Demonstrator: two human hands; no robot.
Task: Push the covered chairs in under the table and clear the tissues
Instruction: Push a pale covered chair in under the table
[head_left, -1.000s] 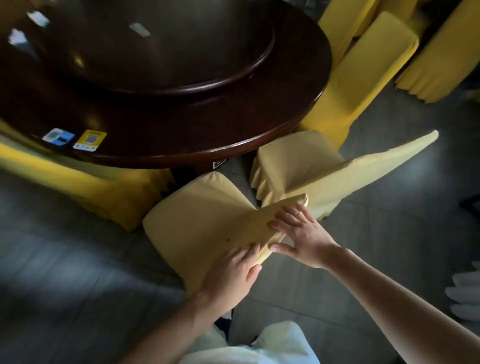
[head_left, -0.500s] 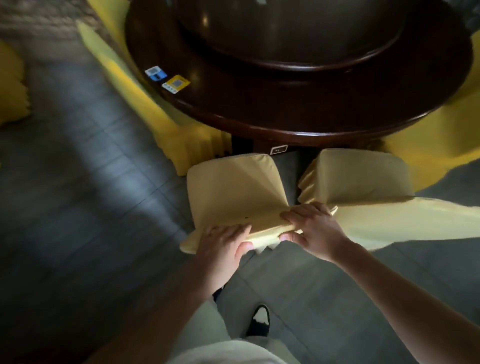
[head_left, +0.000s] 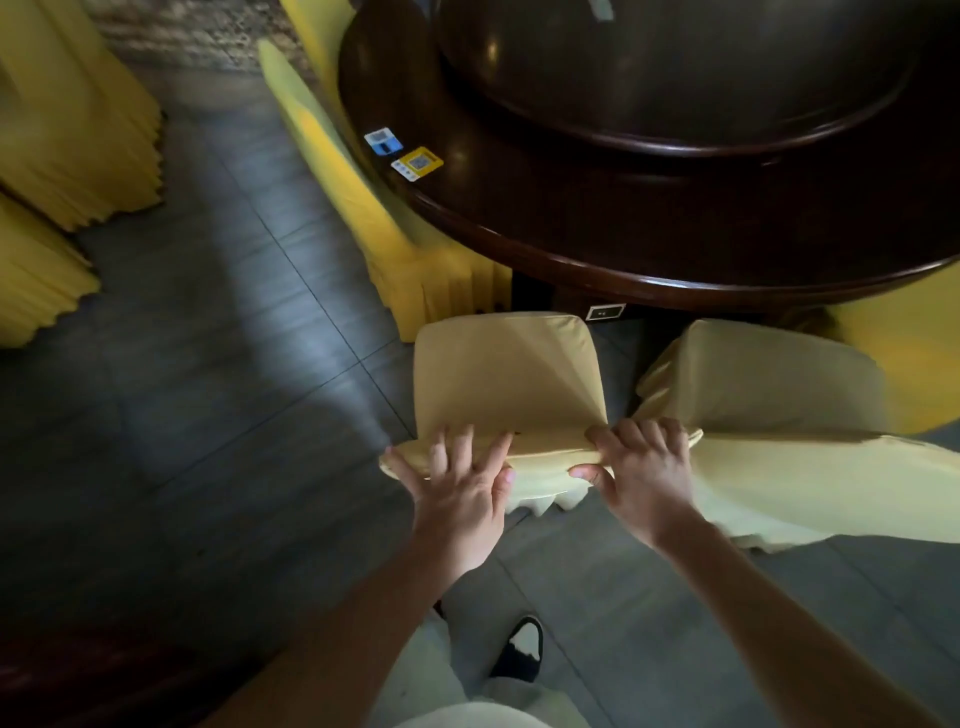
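A chair in a pale yellow cover (head_left: 506, 374) stands in front of me, its seat's far edge just at the rim of the dark round table (head_left: 597, 234). My left hand (head_left: 460, 486) lies over the top of its backrest with the fingers spread and curled on the fabric. My right hand (head_left: 641, 470) grips the same backrest top at its right end. A second covered chair (head_left: 763, 384) stands close on the right, its backrest stretching to the right edge. No tissues are identifiable; a pale scrap (head_left: 602, 8) lies on the raised turntable (head_left: 675, 67).
Another yellow covered chair (head_left: 363, 208) is tucked at the table's left side. More yellow covered chairs (head_left: 67, 130) stand at the far left. Two sticker cards (head_left: 405, 153) lie on the table rim. Grey tiled floor (head_left: 208, 389) opens to the left. My shoe (head_left: 519, 649) is below.
The chair has turned square to the table and slid toward it. Both hands have stayed on the backrest top, the left now further over it. My view has swung left.
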